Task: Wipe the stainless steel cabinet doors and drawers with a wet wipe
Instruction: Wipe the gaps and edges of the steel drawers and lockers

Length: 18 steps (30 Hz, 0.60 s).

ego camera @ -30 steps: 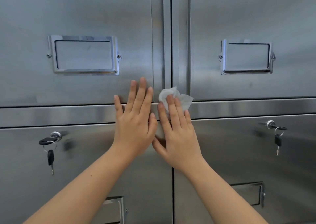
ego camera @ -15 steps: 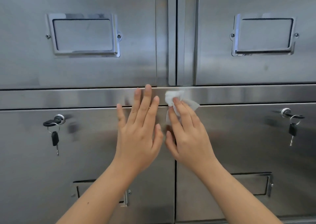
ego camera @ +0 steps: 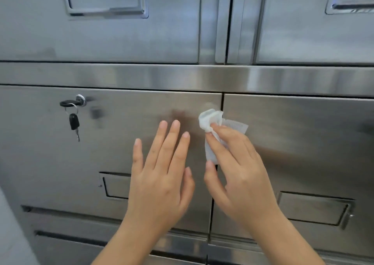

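Pressed a white wet wipe (ego camera: 210, 121) against the steel at the seam between the left lower door (ego camera: 60, 159) and the right lower door (ego camera: 303, 133), just under their top edge, using the nearly straight fingers (ego camera: 222, 143) of the right hand (ego camera: 240, 173). Lay crumpled: bunched into a wad above the fingertips, one flat corner poking out rightward, a narrow strip trailing down to the thumb tip. Rested the left hand (ego camera: 162, 175) flat on the left lower door, fingers straight, slightly spread, holding nothing.
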Available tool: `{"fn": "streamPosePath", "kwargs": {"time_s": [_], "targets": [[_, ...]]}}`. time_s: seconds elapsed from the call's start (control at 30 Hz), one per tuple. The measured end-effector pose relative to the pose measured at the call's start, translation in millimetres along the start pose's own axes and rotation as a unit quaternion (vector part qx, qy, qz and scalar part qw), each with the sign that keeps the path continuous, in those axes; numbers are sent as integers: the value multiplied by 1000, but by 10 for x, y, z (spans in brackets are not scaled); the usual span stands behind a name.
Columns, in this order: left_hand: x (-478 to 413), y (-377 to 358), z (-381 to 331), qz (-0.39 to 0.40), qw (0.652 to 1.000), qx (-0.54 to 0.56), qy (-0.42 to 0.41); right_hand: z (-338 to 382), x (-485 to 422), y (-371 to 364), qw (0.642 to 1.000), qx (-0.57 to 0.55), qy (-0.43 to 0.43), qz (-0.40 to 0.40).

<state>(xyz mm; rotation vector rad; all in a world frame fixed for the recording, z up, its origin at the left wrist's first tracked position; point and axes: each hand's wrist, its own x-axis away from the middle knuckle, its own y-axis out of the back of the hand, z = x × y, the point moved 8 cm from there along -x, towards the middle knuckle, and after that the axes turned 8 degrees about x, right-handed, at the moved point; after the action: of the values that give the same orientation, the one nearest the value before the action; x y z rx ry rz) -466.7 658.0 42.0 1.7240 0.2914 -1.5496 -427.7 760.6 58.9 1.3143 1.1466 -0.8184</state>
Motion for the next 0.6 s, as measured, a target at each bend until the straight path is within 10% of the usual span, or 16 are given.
{"fn": "streamPosePath", "kwargs": {"time_s": [0.6], "targets": [[1236,844,470,117,974,-83,173,1247,724,-358,983,-136,21,122]]}}
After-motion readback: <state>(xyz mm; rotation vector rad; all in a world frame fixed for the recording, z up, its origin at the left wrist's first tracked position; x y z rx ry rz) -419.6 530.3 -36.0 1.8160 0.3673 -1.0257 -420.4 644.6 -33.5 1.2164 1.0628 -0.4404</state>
